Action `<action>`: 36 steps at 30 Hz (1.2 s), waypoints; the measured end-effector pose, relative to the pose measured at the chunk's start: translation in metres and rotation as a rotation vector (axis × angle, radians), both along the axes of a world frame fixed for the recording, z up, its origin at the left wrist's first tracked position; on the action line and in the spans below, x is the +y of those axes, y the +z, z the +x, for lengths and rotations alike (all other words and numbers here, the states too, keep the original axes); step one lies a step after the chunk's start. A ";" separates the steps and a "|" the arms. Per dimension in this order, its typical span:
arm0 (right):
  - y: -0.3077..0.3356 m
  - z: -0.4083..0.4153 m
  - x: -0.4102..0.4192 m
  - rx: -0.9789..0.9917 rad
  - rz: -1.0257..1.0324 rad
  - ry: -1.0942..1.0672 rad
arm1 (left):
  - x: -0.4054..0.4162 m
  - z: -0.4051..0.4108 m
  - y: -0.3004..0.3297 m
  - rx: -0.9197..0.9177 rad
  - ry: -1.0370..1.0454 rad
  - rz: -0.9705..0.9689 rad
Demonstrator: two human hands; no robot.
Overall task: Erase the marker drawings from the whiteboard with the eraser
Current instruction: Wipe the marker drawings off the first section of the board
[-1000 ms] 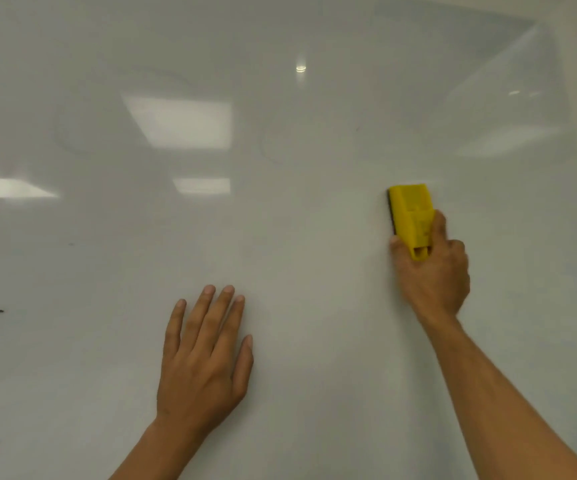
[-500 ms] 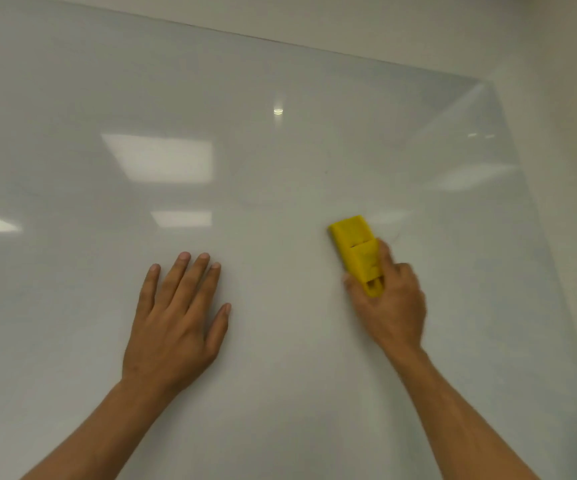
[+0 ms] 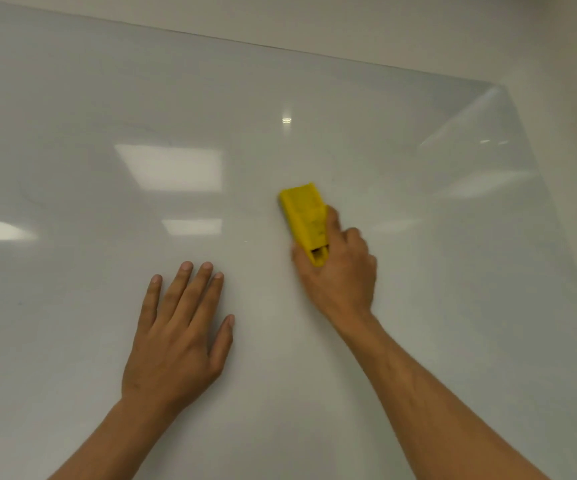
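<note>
At the far left, around nine o'clock, the whiteboard [image 3: 72, 98] carries only faint ghost traces and a tiny dark speck; the bright patches there are ceiling-light reflections, not marker. No clear drawing shows anywhere in view, so you may be near the end, though whatever lies beyond the frame cannot be judged.

Moving toward centre, your left hand [image 3: 179, 327] lies flat and released at about seven o'clock, fingers spread, palm pressed on the board and grasping nothing. It seems to serve as a brace.

Just right of centre, at roughly two o'clock from that palm, the yellow eraser [image 3: 302, 216] sits face down against the board. Your right hand [image 3: 335, 271] is clenched around its lower end, fingers on its right side and the thumb hidden behind the block. It looks like a light, rigid plastic shell, likely with a soft pad underneath; it should slide easily on this glossy surface. Holding it low lets the top tip, so a grasp nearer the middle would probably press it flatter.

Further right, the board's edge runs down at three o'clock with pale wall [image 3: 574, 46] beyond. Nothing blocks the eraser's path except your own resting left hand.
</note>
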State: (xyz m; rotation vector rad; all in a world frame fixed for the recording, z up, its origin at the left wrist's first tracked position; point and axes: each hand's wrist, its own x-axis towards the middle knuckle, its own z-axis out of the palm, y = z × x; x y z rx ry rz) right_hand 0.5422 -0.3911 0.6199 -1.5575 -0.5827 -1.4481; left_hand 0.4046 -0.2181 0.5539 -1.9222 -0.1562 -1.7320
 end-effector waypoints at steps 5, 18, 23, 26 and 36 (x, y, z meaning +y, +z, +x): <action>0.011 0.026 -0.025 0.070 0.091 -0.026 | 0.001 -0.001 0.000 -0.013 -0.006 0.010; 0.114 0.005 0.001 0.135 0.143 0.052 | 0.003 0.006 -0.001 -0.030 0.015 0.028; 0.080 -0.056 0.066 -0.194 -0.191 0.009 | 0.006 0.003 0.000 -0.012 0.003 0.022; 0.057 -0.051 0.059 -0.328 -0.304 -0.068 | 0.006 0.001 0.000 -0.008 0.000 0.021; 0.099 0.047 -0.052 0.189 0.159 -0.062 | 0.003 0.004 0.000 -0.017 0.013 0.021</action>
